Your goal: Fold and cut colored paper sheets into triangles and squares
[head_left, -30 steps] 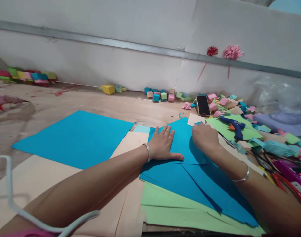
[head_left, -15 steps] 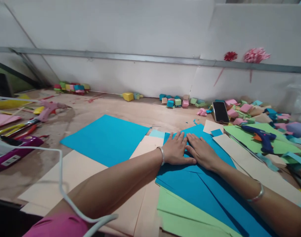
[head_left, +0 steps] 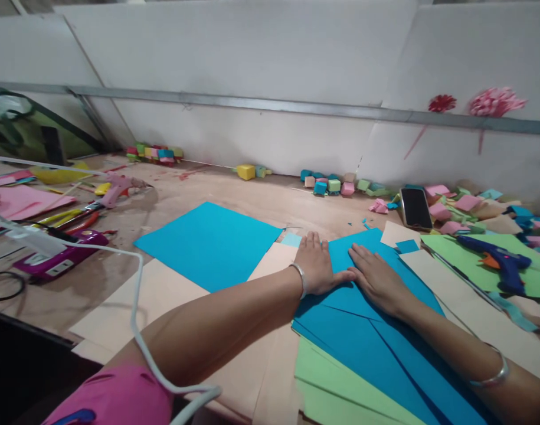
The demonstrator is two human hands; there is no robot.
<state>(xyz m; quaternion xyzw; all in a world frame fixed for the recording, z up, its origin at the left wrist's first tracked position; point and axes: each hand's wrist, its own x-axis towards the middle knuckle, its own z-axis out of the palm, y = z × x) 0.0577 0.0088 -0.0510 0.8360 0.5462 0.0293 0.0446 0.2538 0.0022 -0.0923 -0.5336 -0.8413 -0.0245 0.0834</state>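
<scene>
My left hand (head_left: 314, 265) lies flat with its fingers stretched forward on a stack of blue paper (head_left: 367, 348). Beside it my right hand (head_left: 378, 280) is also flat on the blue paper, fingers extended. The left thumb reaches across to the right hand. Light green sheets (head_left: 340, 383) show from under the blue ones. To the left, a separate blue sheet (head_left: 212, 242) lies partly over pale peach sheets (head_left: 137, 295). My left forearm passes above the peach paper.
A blue glue gun (head_left: 500, 257) rests on green paper at right, near a phone (head_left: 415, 208) and many paper scraps (head_left: 477, 206). A pink glue gun (head_left: 119, 189) and a purple power strip (head_left: 64, 260) are at left. A white cable (head_left: 138, 295) crosses my left forearm.
My hands have drawn apart at the fingertips, the right one sliding outward over the blue paper. The view has turned a little to the left.
</scene>
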